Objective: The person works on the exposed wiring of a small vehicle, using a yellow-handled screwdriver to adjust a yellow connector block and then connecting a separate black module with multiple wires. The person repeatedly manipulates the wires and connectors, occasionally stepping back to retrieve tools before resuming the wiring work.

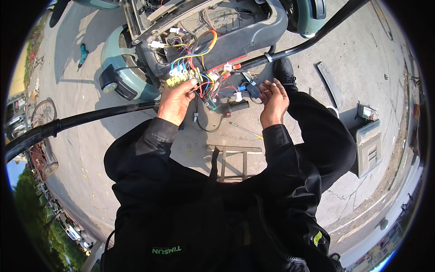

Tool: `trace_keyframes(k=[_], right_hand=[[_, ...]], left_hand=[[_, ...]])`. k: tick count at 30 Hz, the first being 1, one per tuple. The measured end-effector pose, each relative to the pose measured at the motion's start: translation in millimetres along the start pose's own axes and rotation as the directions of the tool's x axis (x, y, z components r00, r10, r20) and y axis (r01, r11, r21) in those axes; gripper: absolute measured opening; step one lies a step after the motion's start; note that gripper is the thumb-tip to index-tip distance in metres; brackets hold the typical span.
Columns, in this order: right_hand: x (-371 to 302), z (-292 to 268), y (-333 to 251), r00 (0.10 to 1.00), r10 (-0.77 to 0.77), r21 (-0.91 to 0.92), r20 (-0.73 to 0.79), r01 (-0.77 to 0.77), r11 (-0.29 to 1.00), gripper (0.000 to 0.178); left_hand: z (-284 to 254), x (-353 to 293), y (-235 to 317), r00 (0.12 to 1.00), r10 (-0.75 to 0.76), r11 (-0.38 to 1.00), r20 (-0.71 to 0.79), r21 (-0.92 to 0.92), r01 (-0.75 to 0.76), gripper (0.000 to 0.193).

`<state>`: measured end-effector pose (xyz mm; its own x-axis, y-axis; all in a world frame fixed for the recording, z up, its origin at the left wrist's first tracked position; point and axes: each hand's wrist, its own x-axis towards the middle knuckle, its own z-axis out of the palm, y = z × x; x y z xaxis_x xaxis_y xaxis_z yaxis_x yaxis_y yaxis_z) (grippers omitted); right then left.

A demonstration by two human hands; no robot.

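Note:
A tangle of coloured wires (205,86) with plugs spills from the opened body (253,34) of a small vehicle. My left hand (174,103) is closed at the left of this tangle, thumb and fingers pinching wires beside a row of yellow connectors (176,80). Opposite it, my right hand (274,104) has its fingers bent together at the edge of a small dark box-shaped part (253,90); the fingers partly hide their contact. A blue plug (242,88) and a white plug (238,96) lie close to that part. Below the wires rests a black handlebar grip (238,107).
A screwdriver (246,130) lies on the concrete near a wooden stool (233,148) between my legs. Black bars (104,112) cross on both sides. At the left is a teal power tool (83,55); at the right, a grey panel (368,147) and a curved strip (329,84).

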<state>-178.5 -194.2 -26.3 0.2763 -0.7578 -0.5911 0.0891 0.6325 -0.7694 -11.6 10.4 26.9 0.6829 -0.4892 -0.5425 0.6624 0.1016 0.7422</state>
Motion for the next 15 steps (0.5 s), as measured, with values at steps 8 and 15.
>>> trace_keyframes(k=[8,15], right_hand=[[62.3,-71.0,134.2,0.884,0.465,-0.483,-0.042,-0.426,0.765,0.026],[65.8,-68.3,185.9,0.965,0.132,-0.734,0.227,0.08,0.675,0.019]], left_hand=[[10.7,-3.2,5.1,0.997,0.005,0.999,-0.073,0.033,-0.003,0.02],[12.4,-9.1,9.1,0.998,-0.039,0.998,-0.056,0.052,0.042,0.023]])
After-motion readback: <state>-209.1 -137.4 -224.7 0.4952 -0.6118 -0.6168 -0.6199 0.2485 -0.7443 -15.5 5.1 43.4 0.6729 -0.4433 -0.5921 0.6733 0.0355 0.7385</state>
